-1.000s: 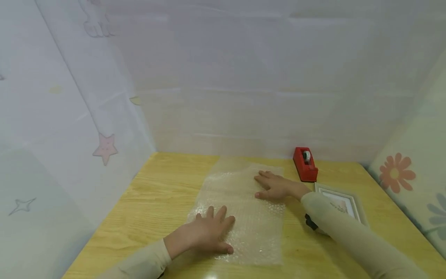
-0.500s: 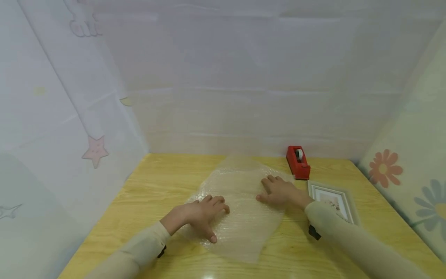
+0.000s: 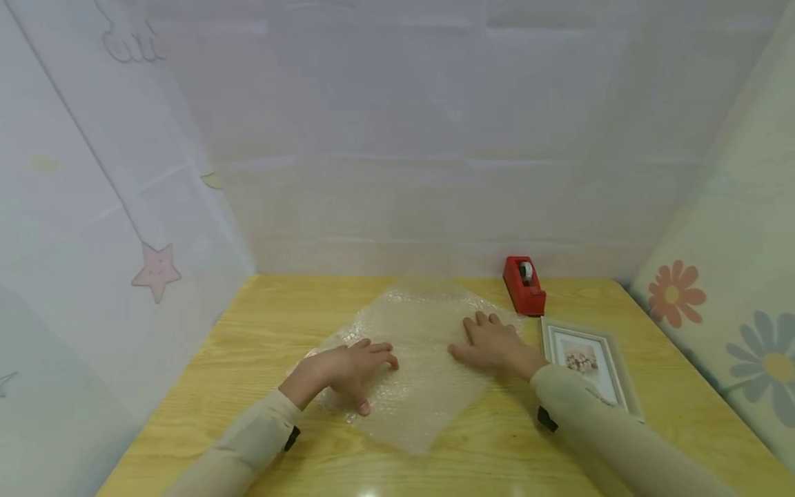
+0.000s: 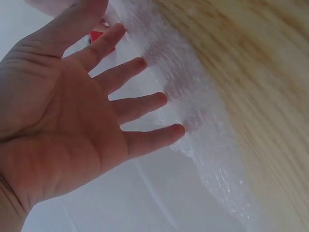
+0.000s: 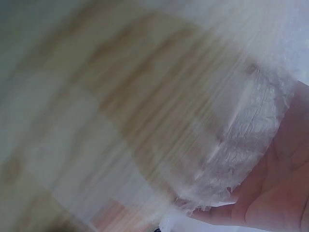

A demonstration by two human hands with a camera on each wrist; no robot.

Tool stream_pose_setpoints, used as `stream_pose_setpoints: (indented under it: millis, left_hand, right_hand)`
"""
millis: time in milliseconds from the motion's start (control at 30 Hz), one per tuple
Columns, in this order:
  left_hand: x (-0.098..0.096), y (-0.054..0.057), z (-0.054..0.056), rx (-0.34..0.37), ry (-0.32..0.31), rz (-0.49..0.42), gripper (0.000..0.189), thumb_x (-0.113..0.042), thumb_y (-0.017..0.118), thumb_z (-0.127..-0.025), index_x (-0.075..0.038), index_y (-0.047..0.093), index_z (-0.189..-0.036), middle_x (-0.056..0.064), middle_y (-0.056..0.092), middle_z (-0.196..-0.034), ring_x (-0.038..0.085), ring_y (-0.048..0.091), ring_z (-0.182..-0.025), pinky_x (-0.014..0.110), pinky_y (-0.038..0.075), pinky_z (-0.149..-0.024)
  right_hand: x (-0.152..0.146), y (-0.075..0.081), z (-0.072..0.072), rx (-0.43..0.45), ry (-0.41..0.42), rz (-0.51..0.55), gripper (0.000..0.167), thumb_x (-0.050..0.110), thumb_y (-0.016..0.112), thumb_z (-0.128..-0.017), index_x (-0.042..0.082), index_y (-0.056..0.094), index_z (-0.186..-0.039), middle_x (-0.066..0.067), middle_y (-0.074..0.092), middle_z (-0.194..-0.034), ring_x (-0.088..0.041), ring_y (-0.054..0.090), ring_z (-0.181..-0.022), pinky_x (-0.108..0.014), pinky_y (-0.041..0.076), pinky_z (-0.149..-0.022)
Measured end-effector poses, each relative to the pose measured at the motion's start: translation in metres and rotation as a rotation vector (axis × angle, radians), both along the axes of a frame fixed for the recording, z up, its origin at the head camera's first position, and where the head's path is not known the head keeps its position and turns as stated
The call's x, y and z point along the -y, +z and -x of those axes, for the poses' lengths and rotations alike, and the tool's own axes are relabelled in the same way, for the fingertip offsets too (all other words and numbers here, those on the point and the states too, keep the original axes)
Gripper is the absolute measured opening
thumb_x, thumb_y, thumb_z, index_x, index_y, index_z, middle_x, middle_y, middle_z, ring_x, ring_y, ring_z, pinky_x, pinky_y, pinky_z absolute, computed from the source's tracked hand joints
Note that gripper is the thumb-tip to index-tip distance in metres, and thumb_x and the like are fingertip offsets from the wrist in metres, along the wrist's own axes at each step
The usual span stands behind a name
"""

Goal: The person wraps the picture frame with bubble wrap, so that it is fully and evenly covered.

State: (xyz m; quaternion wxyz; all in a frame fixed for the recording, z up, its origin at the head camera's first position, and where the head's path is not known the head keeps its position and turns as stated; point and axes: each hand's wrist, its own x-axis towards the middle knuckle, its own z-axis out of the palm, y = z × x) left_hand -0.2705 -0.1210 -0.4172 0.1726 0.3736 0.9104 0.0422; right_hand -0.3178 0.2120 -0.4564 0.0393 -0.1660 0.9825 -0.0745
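Observation:
A clear sheet of bubble wrap (image 3: 422,386) lies on the wooden table, turned so that one corner points toward the person. On its left part the left hand (image 3: 352,369) rests with fingers spread. In the left wrist view, the fingertips (image 4: 161,98) of that hand touch the wrap and its palm is raised. Across the sheet, the right hand (image 3: 491,343) lies on the right part with fingers extended. Its palm (image 5: 285,183) shows beside the crinkled wrap edge in the right wrist view. Neither hand grips anything.
A red tape dispenser (image 3: 525,293) with a roll of tape stands at the back right. In front of it, partly behind the right forearm, lies a pale picture frame (image 3: 584,355). Printed sheets hang as walls around the yellow wooden table (image 3: 211,400).
The bubble wrap has turned from lengthwise to a diagonal position under both hands. The left hand has shifted slightly left and away from the person. The head view has also shifted.

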Motion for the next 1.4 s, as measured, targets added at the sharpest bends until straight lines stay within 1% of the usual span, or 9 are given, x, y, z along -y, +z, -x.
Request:
stream_pose_setpoints:
  millis: [133, 267, 467, 700, 900, 967, 1100, 1200, 1400]
  left_hand:
    - [-0.002, 0.002, -0.008, 0.017, 0.071, 0.027, 0.086, -0.034, 0.092, -0.075, -0.030, 0.048, -0.149, 0.008, 0.022, -0.167, 0.047, 0.018, -0.148, 0.076, 0.030, -0.100]
    - [-0.004, 0.003, -0.012, 0.041, 0.105, 0.037, 0.085, -0.031, 0.091, -0.076, -0.032, 0.047, -0.150, 0.009, 0.019, -0.167, 0.050, 0.019, -0.147, 0.072, 0.034, -0.101]
    - [-0.003, 0.007, -0.011, 0.040, 0.072, 0.033, 0.086, -0.031, 0.089, -0.080, -0.028, 0.044, -0.153, 0.013, 0.018, -0.167, 0.055, 0.023, -0.143, 0.067, 0.037, -0.103]
    - [0.002, 0.011, -0.006, 0.032, 0.043, 0.029, 0.083, -0.030, 0.087, -0.084, -0.026, 0.043, -0.155, 0.014, 0.017, -0.167, 0.053, 0.020, -0.145, 0.067, 0.031, -0.107]
    - [0.003, 0.002, -0.008, 0.043, 0.041, 0.001, 0.085, -0.030, 0.089, -0.082, -0.024, 0.045, -0.154, 0.016, 0.019, -0.166, 0.047, 0.023, -0.146, 0.064, 0.031, -0.109]
    - [0.002, 0.001, -0.008, 0.041, 0.077, -0.012, 0.087, -0.031, 0.090, -0.080, -0.022, 0.045, -0.154, 0.018, 0.020, -0.165, 0.046, 0.023, -0.147, 0.064, 0.032, -0.108]
    - [0.006, -0.003, -0.006, 0.042, 0.209, -0.019, 0.100, -0.042, 0.092, -0.075, -0.020, 0.040, -0.157, 0.020, 0.019, -0.165, 0.050, 0.016, -0.148, 0.073, 0.027, -0.105]
    - [0.014, -0.006, -0.001, 0.040, 0.259, -0.008, 0.110, -0.051, 0.091, -0.070, -0.020, 0.035, -0.160, 0.021, 0.017, -0.165, 0.054, 0.015, -0.146, 0.077, 0.025, -0.103]
    - [0.024, -0.006, 0.006, 0.046, 0.211, -0.007, 0.112, -0.057, 0.089, -0.071, -0.021, 0.033, -0.161, 0.021, 0.017, -0.165, 0.054, 0.018, -0.145, 0.074, 0.027, -0.104]
  right_hand:
    - [0.004, -0.001, -0.001, 0.017, -0.016, 0.013, 0.089, 0.070, 0.049, -0.095, 0.005, 0.041, -0.155, -0.025, 0.030, -0.159, -0.051, 0.024, -0.144, -0.078, 0.022, -0.102]
    - [0.006, -0.002, -0.001, 0.016, -0.021, 0.005, 0.089, 0.069, 0.050, -0.095, 0.002, 0.043, -0.153, -0.026, 0.032, -0.157, -0.053, 0.026, -0.142, -0.077, 0.024, -0.102]
    - [0.010, 0.010, -0.002, 0.007, -0.032, -0.021, 0.085, 0.064, 0.054, -0.095, -0.001, 0.046, -0.149, -0.028, 0.037, -0.153, -0.052, 0.032, -0.139, -0.072, 0.030, -0.103]
    - [0.014, 0.024, 0.003, 0.051, -0.044, -0.017, 0.083, 0.062, 0.055, -0.095, 0.002, 0.046, -0.151, -0.025, 0.033, -0.158, -0.049, 0.028, -0.143, -0.069, 0.026, -0.108]
    - [0.011, 0.014, -0.003, 0.082, -0.041, -0.006, 0.083, 0.062, 0.053, -0.096, 0.004, 0.041, -0.155, -0.024, 0.029, -0.160, -0.049, 0.023, -0.146, -0.071, 0.023, -0.108]
    - [0.007, 0.011, 0.000, 0.077, -0.039, 0.001, 0.085, 0.064, 0.052, -0.097, 0.005, 0.040, -0.156, -0.024, 0.028, -0.161, -0.049, 0.022, -0.146, -0.072, 0.021, -0.108]
    - [-0.008, -0.004, 0.003, 0.062, -0.010, -0.005, 0.089, 0.071, 0.044, -0.097, 0.010, 0.031, -0.161, -0.022, 0.020, -0.165, -0.048, 0.016, -0.148, -0.074, 0.016, -0.108]
    - [-0.021, -0.012, 0.002, 0.068, 0.030, 0.022, 0.090, 0.072, 0.042, -0.098, 0.013, 0.024, -0.164, -0.018, 0.012, -0.167, -0.045, 0.010, -0.150, -0.074, 0.012, -0.109]
    - [-0.029, -0.008, -0.004, 0.081, 0.081, 0.115, 0.090, 0.067, 0.048, -0.099, 0.010, 0.024, -0.163, -0.018, 0.010, -0.168, -0.043, 0.007, -0.151, -0.073, 0.009, -0.110]
